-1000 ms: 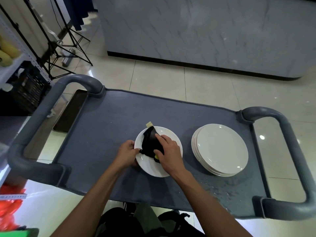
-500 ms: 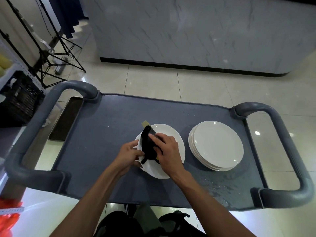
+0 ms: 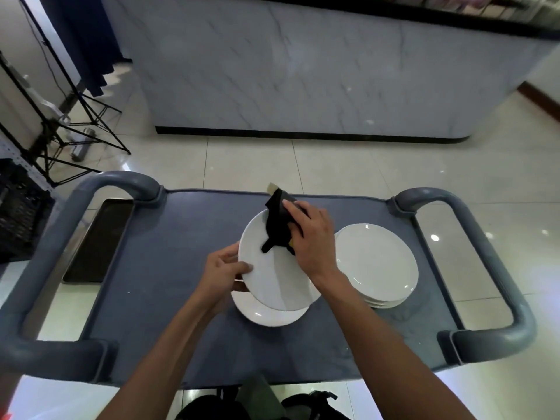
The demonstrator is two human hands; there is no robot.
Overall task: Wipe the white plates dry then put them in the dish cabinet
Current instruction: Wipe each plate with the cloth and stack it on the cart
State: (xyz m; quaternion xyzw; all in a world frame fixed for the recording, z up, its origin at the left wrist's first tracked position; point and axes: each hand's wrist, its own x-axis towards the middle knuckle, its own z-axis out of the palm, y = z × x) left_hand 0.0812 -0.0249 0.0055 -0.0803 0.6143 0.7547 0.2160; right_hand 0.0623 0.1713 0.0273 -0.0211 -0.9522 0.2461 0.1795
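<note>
Midway, by the look of things: a white plate [image 3: 274, 268] lifted and tilted above a second plate [image 3: 266, 313] lying flat on the grey cart top [image 3: 169, 253], left hand [image 3: 222, 272] pinching the raised plate's near-left rim with thumb on the face, right hand [image 3: 309, 237] curled around a dark cloth [image 3: 277, 225] pressed to the plate's far upper edge. Wiping under way, then, not finished. Just to the right, a stack of plates [image 3: 375, 265] resting on the same surface, dry or wet impossible to tell, though water beads nearby on the cart suggest more wiping ahead. No dish cabinet anywhere in view, so putting-away likely still entirely to come. Raised handles [image 3: 485, 253] curving up at both ends of the cart, bounding sideways movement; the stack close enough to the right forearm to be clipped on a wide stroke. Bare cart surface open to the left of the plates, with a dark tray [image 3: 100, 241] below the cart's left edge and tiled floor [image 3: 348, 165] open beyond the far rim.
</note>
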